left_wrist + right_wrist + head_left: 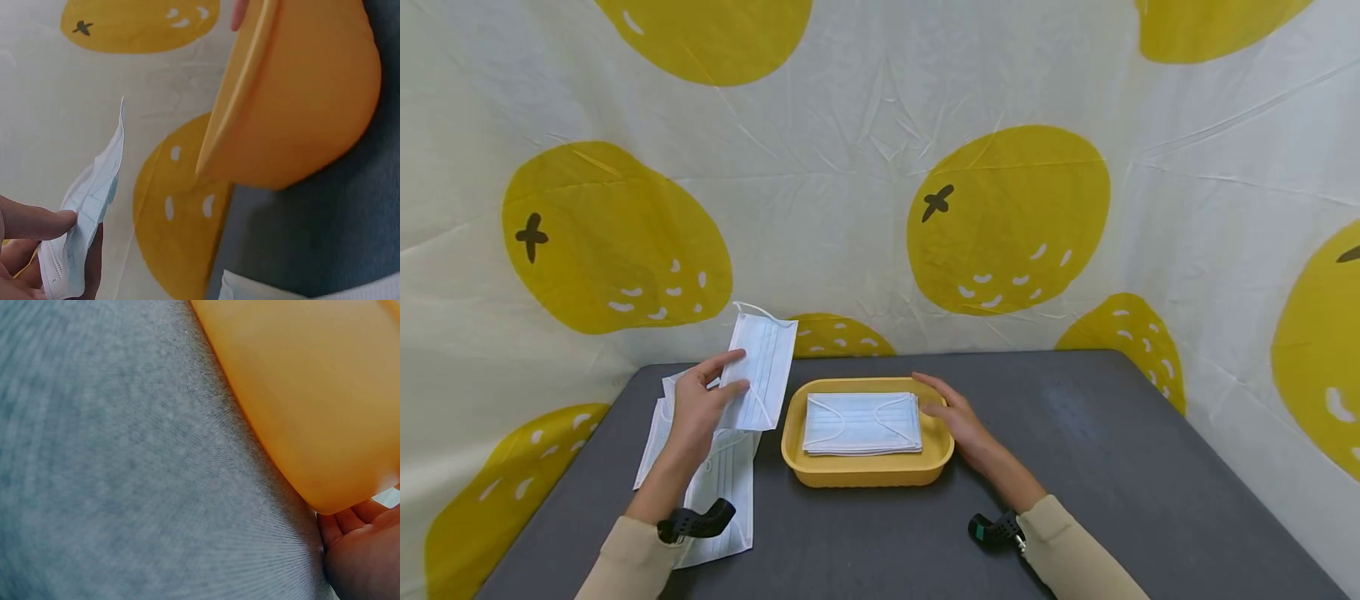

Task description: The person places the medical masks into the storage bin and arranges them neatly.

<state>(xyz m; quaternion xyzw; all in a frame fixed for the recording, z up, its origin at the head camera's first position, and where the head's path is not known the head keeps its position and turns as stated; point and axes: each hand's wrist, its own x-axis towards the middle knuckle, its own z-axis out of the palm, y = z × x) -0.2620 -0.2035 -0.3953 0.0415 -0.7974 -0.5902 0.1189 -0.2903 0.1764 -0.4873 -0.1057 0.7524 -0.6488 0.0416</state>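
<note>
My left hand (696,408) pinches a pale blue face mask (767,362) between thumb and fingers, raised left of the yellow tray (868,478). In the left wrist view the held mask (94,200) is seen nearly edge-on, an ear loop hard to make out. Inside the tray lies a neat stack of masks (859,427), ear loops showing on the top one. At the tray's right end, my right hand (966,425) holds the rim, thumb over the edge and fingers along the outside. The right wrist view shows those fingers (350,519) against the tray wall.
Several loose masks (733,492) overlap on the dark grey table (1075,467) under and beside my left forearm. A white curtain (842,250) with yellow fruit prints hangs behind the table and along its sides. Each wrist wears a black camera band (700,521).
</note>
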